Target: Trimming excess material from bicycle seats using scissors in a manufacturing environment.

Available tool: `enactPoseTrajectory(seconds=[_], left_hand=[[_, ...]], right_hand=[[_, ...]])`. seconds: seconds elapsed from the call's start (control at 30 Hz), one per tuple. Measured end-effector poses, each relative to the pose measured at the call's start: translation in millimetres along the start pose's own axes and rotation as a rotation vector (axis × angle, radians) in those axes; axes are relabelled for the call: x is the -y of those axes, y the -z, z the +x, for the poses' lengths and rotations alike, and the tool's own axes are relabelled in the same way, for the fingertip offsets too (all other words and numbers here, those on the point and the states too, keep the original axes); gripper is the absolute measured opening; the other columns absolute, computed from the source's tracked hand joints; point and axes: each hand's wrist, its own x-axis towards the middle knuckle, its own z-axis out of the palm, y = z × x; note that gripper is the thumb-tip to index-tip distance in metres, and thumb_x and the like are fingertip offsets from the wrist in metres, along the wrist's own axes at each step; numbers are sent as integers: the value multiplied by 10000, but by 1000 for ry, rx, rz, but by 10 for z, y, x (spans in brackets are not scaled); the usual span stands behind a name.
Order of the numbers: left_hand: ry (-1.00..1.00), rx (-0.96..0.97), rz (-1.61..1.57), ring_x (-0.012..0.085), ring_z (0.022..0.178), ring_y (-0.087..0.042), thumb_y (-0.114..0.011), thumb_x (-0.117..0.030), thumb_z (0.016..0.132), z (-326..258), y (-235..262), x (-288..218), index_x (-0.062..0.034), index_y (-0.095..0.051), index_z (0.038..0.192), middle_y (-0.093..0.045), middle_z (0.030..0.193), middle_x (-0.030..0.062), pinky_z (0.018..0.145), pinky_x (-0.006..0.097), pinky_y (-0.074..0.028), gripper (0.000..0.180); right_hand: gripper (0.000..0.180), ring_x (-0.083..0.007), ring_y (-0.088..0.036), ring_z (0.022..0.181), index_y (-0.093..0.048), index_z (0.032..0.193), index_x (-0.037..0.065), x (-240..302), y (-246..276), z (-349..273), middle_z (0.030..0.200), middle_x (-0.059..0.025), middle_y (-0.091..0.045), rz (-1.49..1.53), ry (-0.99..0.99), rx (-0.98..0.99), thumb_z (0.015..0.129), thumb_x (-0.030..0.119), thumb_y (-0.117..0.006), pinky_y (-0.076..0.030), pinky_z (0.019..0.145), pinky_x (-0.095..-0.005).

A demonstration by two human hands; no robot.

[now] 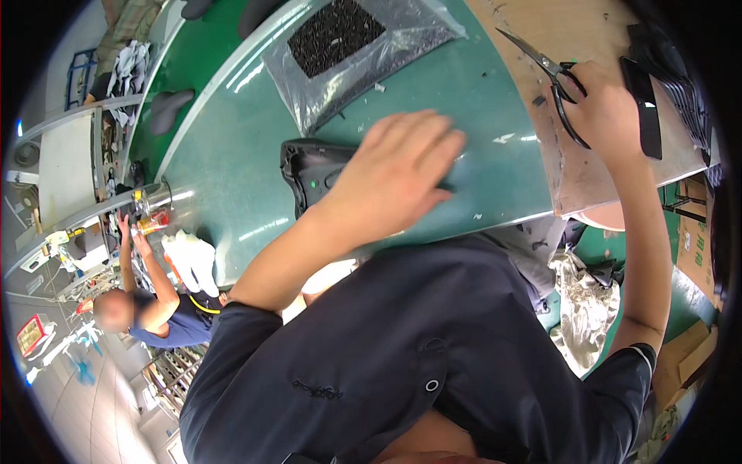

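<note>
My right hand (601,104) is at the right, closed around the black handles of a pair of scissors (550,66). The metal blades point to the far left over a brown board. My left hand (406,166) hovers or rests above the green tabletop, palm down with fingers stretched out and slightly blurred. Partly behind that hand and wrist lies a black moulded part (305,166) with a raised rim and a small green spot inside. Whether my left hand touches the part cannot be told.
A clear plastic bag (309,100) with many small black pieces lies at the table's far side. Right of my right hand are a flat black rectangular object (640,108) and stacked black parts (680,85). Another person (158,309) works at the left. Cardboard boxes (693,247) stand at right.
</note>
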Motion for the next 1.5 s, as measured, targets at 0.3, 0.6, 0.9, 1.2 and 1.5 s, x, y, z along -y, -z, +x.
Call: enactPoseTrajectory(seconds=[0.3,0.6,0.9,1.2,1.5], left_hand=[[35,409,65,345,1008,-653,-775,-215,851,-141,261,264,-12,-493,1446,-617,1100,156,883,448,-521,690],[-104,-509,1095,285,1380,-504,-612,-84,865,1063,1502,1326,-199,-535,1484,-563,1473,55,1151,528,-362,635],[63,-569,761,321,1304,-567,-717,-46,825,702,1083,2214,-74,-707,1119,-628,1338,96,1082,465,-440,295],[499,-440,673,346,1200,-609,-733,-84,824,-8,1257,3806,-64,-671,1187,-635,1281,111,996,470,-505,369],[837,-132,814,311,1315,-562,-620,-114,909,811,1264,5607,-54,-587,1279,-613,1317,115,1058,458,-482,376]], right_hand=[[346,-366,-690,758,-702,841,74,-34,-439,50,833,-114,-706,121,-141,-255,693,311,-906,-549,655,-443],[307,-356,-672,756,-692,830,78,44,-418,98,849,-103,-677,104,-81,-270,681,238,-906,-539,647,-444],[300,-357,-653,754,-678,818,63,13,-449,138,835,-109,-660,52,-93,-258,698,227,-898,-534,645,-449],[303,-366,-606,712,-598,760,60,108,-419,244,780,-115,-602,33,-48,-213,695,154,-879,-500,613,-453],[306,-363,-535,637,-527,749,29,101,-464,305,725,-139,-524,67,-78,-117,721,68,-829,-431,564,-447]])
